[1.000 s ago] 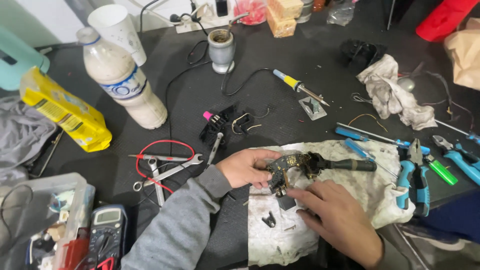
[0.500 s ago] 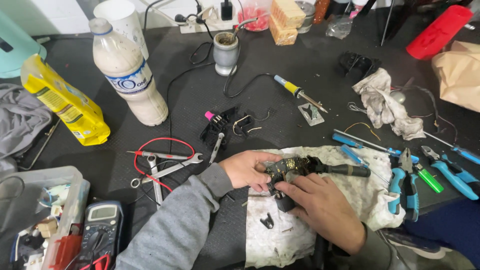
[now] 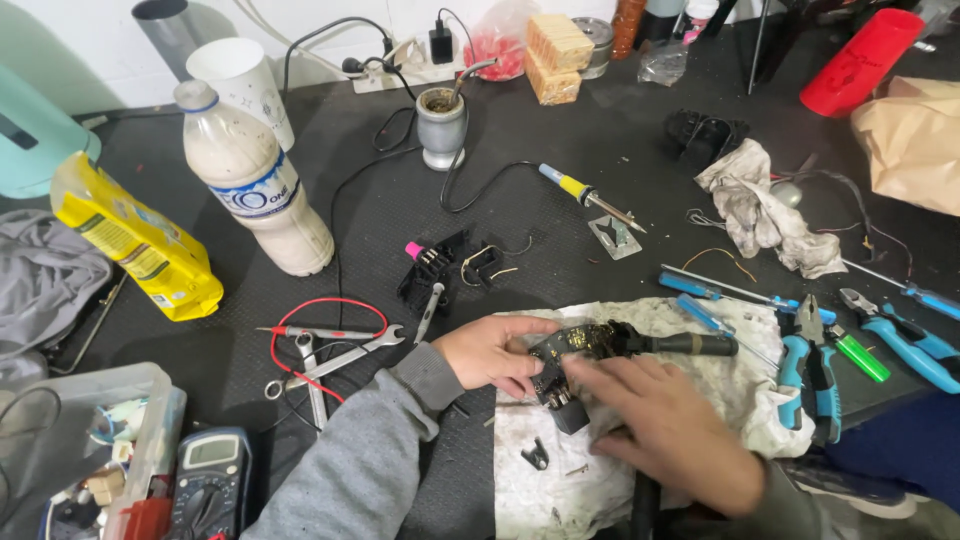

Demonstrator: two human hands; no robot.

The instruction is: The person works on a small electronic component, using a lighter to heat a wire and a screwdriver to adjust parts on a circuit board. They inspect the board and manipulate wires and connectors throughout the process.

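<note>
Dark matting covers the bench (image 3: 600,130), and tools and clutter crowd it from edge to edge. Near the front edge a stained white rag (image 3: 745,400) lies spread, and on it rests a black switch part (image 3: 580,350) with a long dark stalk pointing toward the right edge.

The left hand (image 3: 495,352) holds the switch part from its left side, its grip pinching the body between thumb and fingers. The right hand (image 3: 670,430) has shifted in over the last moment: earlier it sat lower and off the part, and now its fingers lie on top of the housing, pressing down. Whether they close around anything underneath cannot be told, since the hand hides that side. So the part is now pinned on the rag by both hands.

A small black clip (image 3: 535,455) lies loose on the rag just in front of the left hand. Blue pliers (image 3: 810,365) sit at the rag's right end. Spanners (image 3: 330,365) and a red wire loop (image 3: 330,305) lie left of the sleeve, a soldering iron (image 3: 585,195) farther back, and a meter (image 3: 210,480) at the front left corner.
</note>
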